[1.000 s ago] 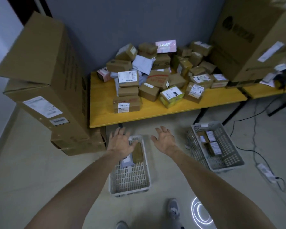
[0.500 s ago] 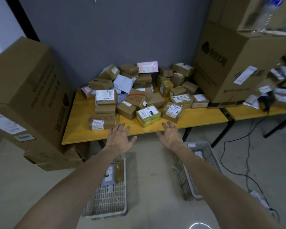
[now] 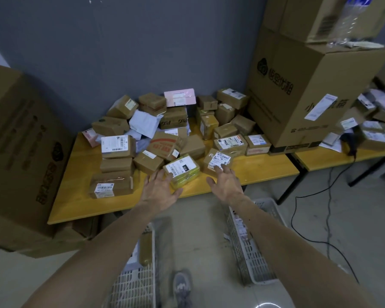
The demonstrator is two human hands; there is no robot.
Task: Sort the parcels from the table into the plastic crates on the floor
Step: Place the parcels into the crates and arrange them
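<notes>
A heap of several brown parcels covers the yellow table (image 3: 76, 196). At its front edge lies a yellow-wrapped parcel (image 3: 185, 174) with a white label. My left hand (image 3: 158, 190) is spread open at that parcel's left side, its fingertips at the wrapping. My right hand (image 3: 226, 181) reaches open over the table edge, its fingertips at a brown labelled box (image 3: 217, 160) right of the yellow parcel. Two white plastic crates stand on the floor under my arms: the left crate (image 3: 136, 285) holds a brown parcel, and the right crate (image 3: 251, 252) holds labelled parcels, partly hidden by my right forearm.
Big cardboard boxes stand at the left (image 3: 20, 152) and on the table's right end (image 3: 309, 90). A second yellow table (image 3: 342, 156) with more parcels lies at the right. Black cables (image 3: 316, 196) run over the floor. My shoe (image 3: 182, 287) is between the crates.
Both hands have risen from above the crates and moved forward to the table's front edge. They now reach the yellow parcel and the labelled box. The view has tilted up.
</notes>
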